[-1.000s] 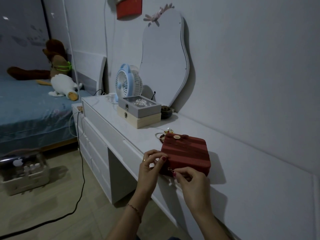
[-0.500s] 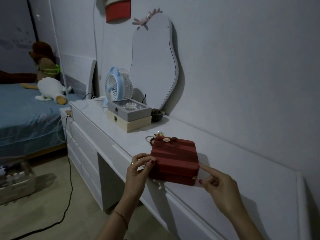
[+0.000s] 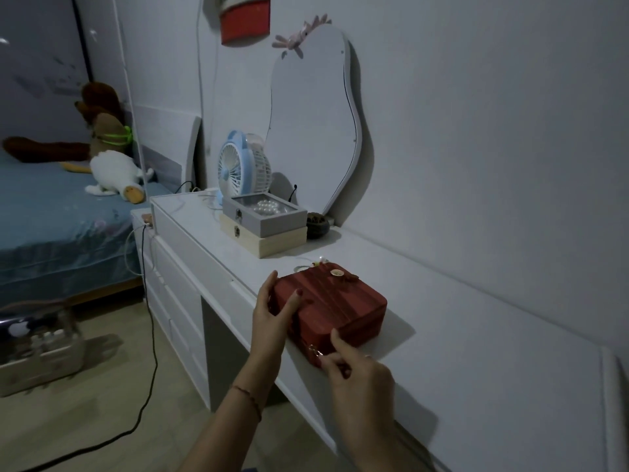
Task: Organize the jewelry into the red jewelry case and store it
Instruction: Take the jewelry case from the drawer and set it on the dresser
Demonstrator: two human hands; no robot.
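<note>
The red jewelry case (image 3: 335, 303) lies closed on the white dresser top (image 3: 476, 335), near its front edge. A small gold piece (image 3: 337, 273) and a dark item rest on its far lid edge. A ring and small pale jewelry (image 3: 308, 266) lie on the dresser just behind the case. My left hand (image 3: 272, 311) presses on the case's left side, fingers on the lid. My right hand (image 3: 354, 369) pinches the gold zipper pull (image 3: 315, 350) at the near right corner of the case.
Behind the case stand a grey box with pearls (image 3: 263, 214) stacked on a wooden box (image 3: 263, 238), a small dark bowl (image 3: 316, 224), a blue fan (image 3: 243, 166) and a wavy mirror (image 3: 316, 114). A bed (image 3: 51, 219) with plush toys is at left. A cable (image 3: 149, 335) runs down to the floor.
My right hand went from the case's front to its right corner and now grips the zipper pull there. My left hand shifted further onto the lid. The case has turned slightly.
</note>
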